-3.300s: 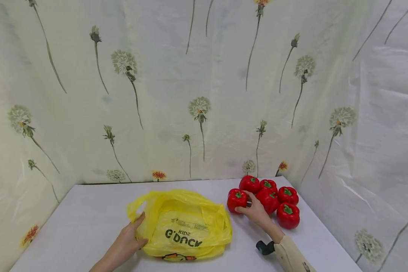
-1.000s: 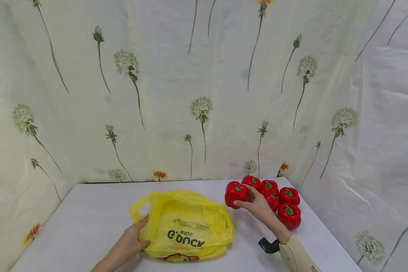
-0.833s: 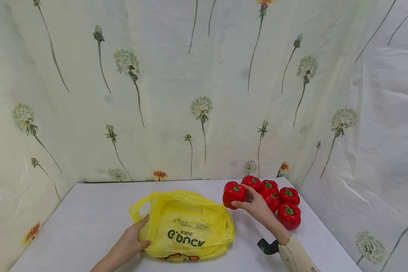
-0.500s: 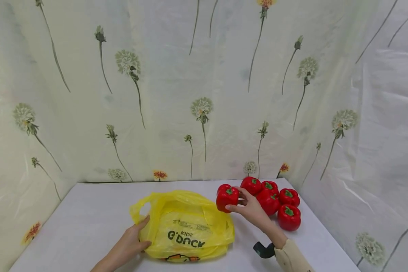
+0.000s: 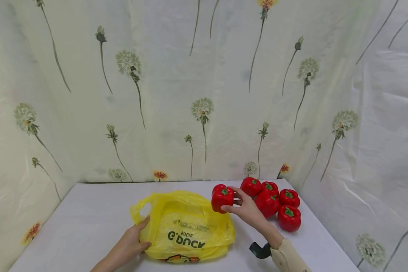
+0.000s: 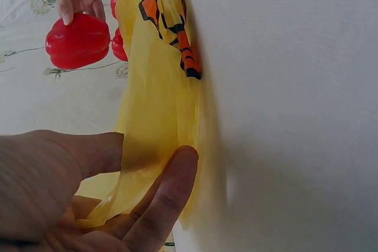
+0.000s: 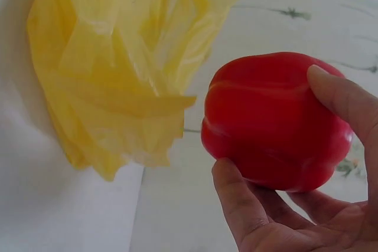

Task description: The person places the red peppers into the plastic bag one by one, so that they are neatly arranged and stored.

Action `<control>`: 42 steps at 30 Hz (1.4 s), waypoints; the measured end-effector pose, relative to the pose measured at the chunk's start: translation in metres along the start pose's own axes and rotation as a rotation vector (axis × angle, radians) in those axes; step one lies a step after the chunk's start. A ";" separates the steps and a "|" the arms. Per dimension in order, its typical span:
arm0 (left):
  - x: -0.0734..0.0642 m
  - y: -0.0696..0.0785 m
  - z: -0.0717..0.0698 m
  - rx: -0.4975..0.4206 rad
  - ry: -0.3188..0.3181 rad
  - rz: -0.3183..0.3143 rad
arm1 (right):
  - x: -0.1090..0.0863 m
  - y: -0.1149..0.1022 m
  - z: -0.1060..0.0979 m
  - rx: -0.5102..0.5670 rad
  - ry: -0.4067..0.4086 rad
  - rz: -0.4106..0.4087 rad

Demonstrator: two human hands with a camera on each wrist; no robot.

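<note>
My right hand (image 5: 246, 211) grips a red bell pepper (image 5: 222, 198) with a green stem, its thumb on one side and fingers on the other. In the head view the pepper overlaps the right rim of a yellow plastic bag (image 5: 187, 230); the right wrist view shows it raised beside the bag (image 7: 118, 75). My left hand (image 5: 130, 241) holds the bag's left side near the handle hole. The left wrist view shows yellow film between the thumb and fingers (image 6: 165, 199) of that hand. The bag lies with its mouth spread and dark lettering upside down.
Several more red bell peppers (image 5: 267, 203) stand clustered at the back right of the white table (image 5: 105, 204). A small dark camera mount (image 5: 260, 250) sits at my right wrist by the beige sleeve (image 5: 287, 257). A flower-print curtain (image 5: 163, 94) encloses the table's back and sides.
My right hand has lifted the bell pepper away from the cluster and carried it left to the bag's right rim. The left hand keeps its hold on the bag, nearly still.
</note>
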State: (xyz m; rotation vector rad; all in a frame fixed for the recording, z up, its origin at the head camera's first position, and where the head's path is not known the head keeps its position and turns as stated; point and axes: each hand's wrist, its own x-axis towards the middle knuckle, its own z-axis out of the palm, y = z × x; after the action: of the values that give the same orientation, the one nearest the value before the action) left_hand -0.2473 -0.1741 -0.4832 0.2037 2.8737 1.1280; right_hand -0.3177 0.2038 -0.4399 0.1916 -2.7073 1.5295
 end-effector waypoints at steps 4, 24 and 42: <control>-0.001 0.000 -0.001 0.000 -0.001 0.004 | 0.001 -0.003 0.008 0.015 -0.028 -0.010; -0.003 -0.001 0.003 -0.050 0.011 0.104 | 0.008 -0.040 0.036 0.093 -0.103 -0.080; -0.005 0.000 0.004 -0.054 0.035 0.099 | 0.023 -0.069 0.062 0.142 -0.220 -0.200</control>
State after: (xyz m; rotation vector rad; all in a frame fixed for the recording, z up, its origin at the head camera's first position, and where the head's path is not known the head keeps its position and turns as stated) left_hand -0.2416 -0.1719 -0.4865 0.3300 2.8877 1.2364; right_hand -0.3304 0.1129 -0.4113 0.6497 -2.6334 1.7309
